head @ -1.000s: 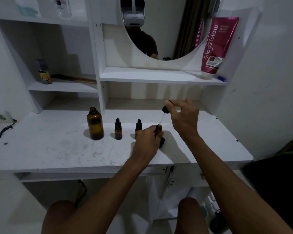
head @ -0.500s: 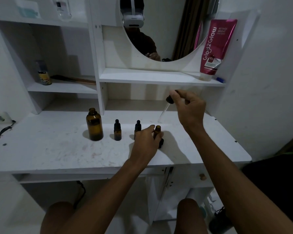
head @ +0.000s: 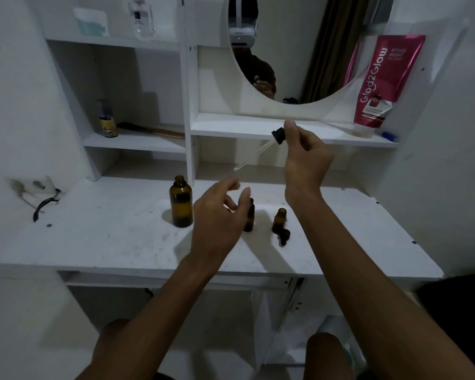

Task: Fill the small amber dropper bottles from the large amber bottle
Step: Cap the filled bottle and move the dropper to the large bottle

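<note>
The large amber bottle (head: 181,204) stands uncapped on the white desk (head: 107,237). To its right a small capped dropper bottle (head: 249,216) is partly hidden behind my left hand (head: 217,218), which hovers with its fingers apart and holds nothing. Another small bottle is hidden behind that hand. Further right stands an uncapped small amber bottle (head: 279,220) with a black cap (head: 283,237) lying in front of it. My right hand (head: 305,160) is raised above the desk and pinches a dropper (head: 258,152) by its black bulb, glass tube pointing down-left.
A pink tube (head: 381,80) leans on the shelf under the round mirror (head: 299,50). A small spray bottle (head: 108,119) and a brush (head: 151,130) lie on the left shelf. A wall socket with a black cable (head: 43,204) is at the far left.
My left hand let go of the uncapped small bottle and moved left, fingers spreading. My right hand lifted the dropper out of that bottle and carried it higher.
</note>
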